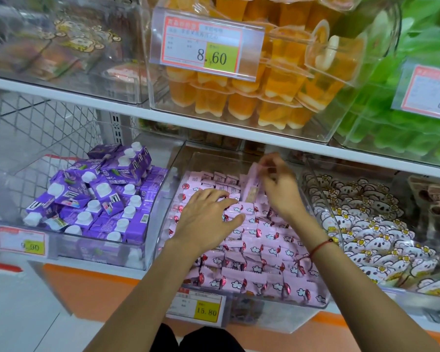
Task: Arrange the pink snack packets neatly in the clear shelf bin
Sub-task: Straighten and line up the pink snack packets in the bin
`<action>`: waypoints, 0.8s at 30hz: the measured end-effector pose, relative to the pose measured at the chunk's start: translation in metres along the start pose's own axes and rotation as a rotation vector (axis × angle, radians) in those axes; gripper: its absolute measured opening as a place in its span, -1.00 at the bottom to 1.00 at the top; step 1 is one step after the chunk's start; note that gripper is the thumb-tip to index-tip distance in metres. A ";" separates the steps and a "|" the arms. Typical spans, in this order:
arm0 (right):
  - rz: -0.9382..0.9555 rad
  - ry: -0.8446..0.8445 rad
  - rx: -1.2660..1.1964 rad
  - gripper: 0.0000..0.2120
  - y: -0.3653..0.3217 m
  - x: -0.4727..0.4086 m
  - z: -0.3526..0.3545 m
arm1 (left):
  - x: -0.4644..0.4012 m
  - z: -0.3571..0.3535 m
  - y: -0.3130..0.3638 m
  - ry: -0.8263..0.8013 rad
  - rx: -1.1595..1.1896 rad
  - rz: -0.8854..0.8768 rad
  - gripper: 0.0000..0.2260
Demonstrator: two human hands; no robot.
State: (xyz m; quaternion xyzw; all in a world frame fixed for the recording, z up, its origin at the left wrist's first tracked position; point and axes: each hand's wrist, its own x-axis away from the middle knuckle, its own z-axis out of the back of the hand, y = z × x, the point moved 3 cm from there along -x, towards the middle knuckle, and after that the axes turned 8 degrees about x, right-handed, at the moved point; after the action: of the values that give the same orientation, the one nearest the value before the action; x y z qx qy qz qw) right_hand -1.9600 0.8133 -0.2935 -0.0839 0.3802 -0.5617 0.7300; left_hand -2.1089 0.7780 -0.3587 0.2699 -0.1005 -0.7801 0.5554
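1. Left neighbour: the purple drink cartons (pixel 97 199) fill the bin to the left of the clear shelf bin (pixel 313 191). Keep every packet inside the bin's left wall.
2. Left hand (pixel 208 219): it lies flat on the pink snack packets (pixel 264 252) near the middle of the bin, fingers straight and spread, gripping nothing. Judgement: use it as a stop, pressing lightly so the laid rows do not slide.
3. Right hand (pixel 281 189): it pinches one raised packet (pixel 252 185) near the bin's back edge, fingertips curled onto its upper end. The packet stands tilted above the back rows.
4. Judgement: lower the packet print-side matching its neighbours, edge against the row, then release.
5. Right neighbour: koala-print packets (pixel 366 224) occupy the next bin; avoid the shared wall.
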 end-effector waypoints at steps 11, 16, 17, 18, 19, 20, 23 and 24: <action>-0.223 0.382 -0.307 -0.96 -0.009 0.028 0.033 | 0.000 0.015 0.007 0.031 0.249 0.108 -0.58; -0.408 0.355 -0.530 -0.97 -0.008 0.042 0.042 | 0.003 0.042 0.029 0.068 0.403 0.033 -0.47; -0.448 0.321 -0.601 -0.97 -0.008 0.044 0.041 | 0.007 0.046 0.035 0.063 0.415 -0.027 -0.41; -0.480 0.284 -0.661 -0.95 -0.009 0.046 0.041 | 0.011 0.049 0.041 0.061 0.427 -0.078 -0.39; -0.504 0.249 -0.712 -0.90 -0.009 0.048 0.039 | 0.015 0.051 0.044 0.075 0.443 -0.118 -0.40; -0.517 0.218 -0.763 -0.85 -0.011 0.050 0.038 | 0.020 0.053 0.045 0.108 0.468 -0.138 -0.46; -0.520 0.144 -0.888 -0.84 -0.017 0.057 0.039 | 0.029 0.059 0.043 0.192 0.644 -0.087 -0.59; -0.516 0.120 -0.887 -0.85 -0.018 0.059 0.042 | 0.030 0.060 0.042 0.188 0.719 -0.059 -0.61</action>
State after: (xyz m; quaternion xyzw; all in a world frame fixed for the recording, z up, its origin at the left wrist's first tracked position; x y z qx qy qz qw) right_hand -1.9419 0.7424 -0.2818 -0.4443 0.5899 -0.5119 0.4389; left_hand -2.1139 0.7267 -0.2991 0.5209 -0.3087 -0.6826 0.4091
